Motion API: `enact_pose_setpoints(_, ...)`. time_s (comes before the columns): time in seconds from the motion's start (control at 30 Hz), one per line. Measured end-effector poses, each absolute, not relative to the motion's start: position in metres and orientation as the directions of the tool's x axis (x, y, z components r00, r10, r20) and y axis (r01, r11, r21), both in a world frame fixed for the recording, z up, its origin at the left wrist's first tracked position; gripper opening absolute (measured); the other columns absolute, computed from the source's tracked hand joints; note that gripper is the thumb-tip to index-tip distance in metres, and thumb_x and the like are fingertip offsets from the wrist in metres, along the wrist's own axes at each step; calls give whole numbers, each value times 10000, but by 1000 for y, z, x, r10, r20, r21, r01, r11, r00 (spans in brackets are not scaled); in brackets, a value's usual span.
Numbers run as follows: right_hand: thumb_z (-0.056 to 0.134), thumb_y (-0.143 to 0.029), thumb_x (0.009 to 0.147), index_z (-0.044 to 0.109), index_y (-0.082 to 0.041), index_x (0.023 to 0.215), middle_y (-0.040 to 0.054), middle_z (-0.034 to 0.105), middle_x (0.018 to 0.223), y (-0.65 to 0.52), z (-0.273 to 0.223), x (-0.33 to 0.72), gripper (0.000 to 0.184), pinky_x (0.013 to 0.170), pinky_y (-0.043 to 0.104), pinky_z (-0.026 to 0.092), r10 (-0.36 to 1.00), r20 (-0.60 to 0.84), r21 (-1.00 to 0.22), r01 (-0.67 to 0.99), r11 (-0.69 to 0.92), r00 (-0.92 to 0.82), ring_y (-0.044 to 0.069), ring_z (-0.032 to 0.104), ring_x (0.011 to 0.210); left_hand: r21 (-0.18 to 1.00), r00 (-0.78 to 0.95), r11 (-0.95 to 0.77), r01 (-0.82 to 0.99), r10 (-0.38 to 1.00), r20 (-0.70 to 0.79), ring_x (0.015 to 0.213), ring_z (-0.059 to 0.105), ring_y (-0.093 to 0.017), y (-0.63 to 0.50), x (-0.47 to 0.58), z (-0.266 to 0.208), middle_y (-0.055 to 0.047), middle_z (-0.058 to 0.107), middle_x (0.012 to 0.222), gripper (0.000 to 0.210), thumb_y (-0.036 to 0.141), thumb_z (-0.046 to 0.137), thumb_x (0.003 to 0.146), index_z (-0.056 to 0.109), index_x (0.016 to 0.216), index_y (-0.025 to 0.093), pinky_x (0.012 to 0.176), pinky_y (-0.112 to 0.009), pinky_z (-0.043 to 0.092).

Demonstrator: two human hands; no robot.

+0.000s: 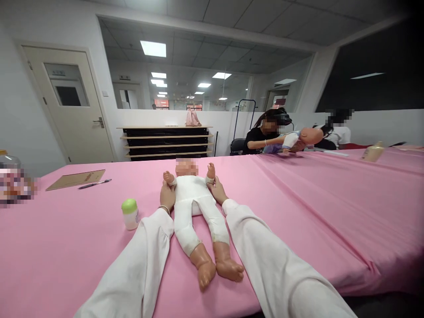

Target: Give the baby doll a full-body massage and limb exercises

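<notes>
A baby doll (192, 190) lies on its back on the pink-covered table, its head away from me and its bare feet toward me. It has a white cloth body and tan plastic limbs. My left hand (168, 197) is closed around the doll's arm on the left, just below its small hand. On the other side, my right hand (217, 191) grips the doll's other arm near the wrist. Some of my fingers are hidden behind the doll's arms. Left of my left forearm stands a small bottle with a green cap (130, 213).
A brown notebook (77, 179) and a pen (95, 184) lie at the left, near a blurred clear jar (13, 179). Across the table a person (265, 134) holds another doll (298, 139). Farther right are a beige bottle (373, 152) and a second person (339, 128).
</notes>
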State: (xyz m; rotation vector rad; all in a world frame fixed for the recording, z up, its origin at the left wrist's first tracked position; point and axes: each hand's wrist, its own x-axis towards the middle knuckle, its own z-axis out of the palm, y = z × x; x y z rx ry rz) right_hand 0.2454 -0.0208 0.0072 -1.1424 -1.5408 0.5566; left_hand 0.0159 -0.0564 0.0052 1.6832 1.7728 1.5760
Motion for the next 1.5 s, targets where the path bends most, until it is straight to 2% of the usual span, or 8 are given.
enact_pose_setpoints(0.13, 437, -305, 806, 377, -154, 1286, 107, 519, 1254, 5, 8, 239, 507, 954, 361, 394, 841, 528, -809, 370, 457, 116, 211, 513, 1113, 759, -327, -188, 623, 819, 471, 907, 598, -262, -36, 12, 8, -127, 608, 1072, 491, 311, 337, 894, 266, 1361, 176, 727, -359, 436)
enact_pose_setpoints(0.33, 369, -465, 823, 567, -196, 1128, 76, 630, 1099, 38, -1, 250, 452, 870, 372, 444, 890, 447, -813, 455, 363, 89, 239, 584, 990, 689, -374, 129, 713, 902, 218, 808, 622, -312, -7, 1, 7, -168, 661, 876, 533, 486, 237, 888, 514, 1204, 158, 661, -397, 415)
enact_pose_setpoints(0.5, 357, -471, 819, 626, -190, 1017, 98, 659, 1000, 46, -7, 255, 437, 849, 401, 445, 902, 416, -805, 510, 305, 117, 259, 605, 916, 671, -376, 146, 726, 903, 210, 784, 628, -310, 0, -1, 8, -181, 669, 830, 561, 495, 213, 878, 607, 1027, 125, 648, -384, 417)
enact_pose_setpoints(0.83, 430, -307, 763, 263, -135, 1343, 174, 523, 1221, 9, 3, 248, 627, 846, 433, 444, 796, 566, -730, 578, 365, 212, 292, 562, 1021, 711, -557, 143, 689, 733, 392, 1013, 540, -347, -29, 6, 16, -230, 583, 1048, 499, 332, 391, 829, 373, 1248, 63, 861, -473, 345)
enact_pose_setpoints(1.1, 591, -326, 659, 554, -186, 961, 81, 641, 1047, -30, 1, 269, 334, 893, 382, 449, 784, 617, -697, 417, 583, -65, 229, 584, 998, 709, -446, -45, 703, 750, 490, 948, 570, -253, -54, -4, 7, -91, 625, 942, 328, 195, 485, 746, 520, 1071, 178, 820, -360, 415)
enact_pose_setpoints(1.2, 619, -309, 644, 603, -186, 959, 72, 654, 1029, -42, 0, 278, 339, 918, 406, 435, 810, 576, -711, 419, 565, -116, 242, 588, 1004, 672, -298, -164, 722, 803, 516, 880, 593, -188, -67, -11, 4, -33, 644, 896, 290, 102, 464, 718, 563, 970, 206, 771, -287, 445)
enact_pose_setpoints(1.33, 667, -264, 603, 658, -192, 894, 65, 676, 958, -53, 1, 281, 300, 933, 410, 431, 824, 544, -738, 376, 561, -162, 261, 605, 973, 618, -125, -300, 727, 827, 549, 1131, 489, -194, -87, -13, 3, -17, 628, 1038, 318, 40, 475, 666, 587, 897, 228, 904, -300, 401)
enact_pose_setpoints(1.5, 677, -301, 605, 639, -175, 900, 73, 652, 1044, -50, 4, 275, 323, 966, 398, 399, 808, 582, -744, 338, 577, -99, 245, 577, 1029, 647, -93, -344, 680, 835, 543, 1084, 513, -190, -89, -9, 3, -32, 609, 1072, 333, 50, 446, 702, 566, 964, 217, 898, -316, 410)
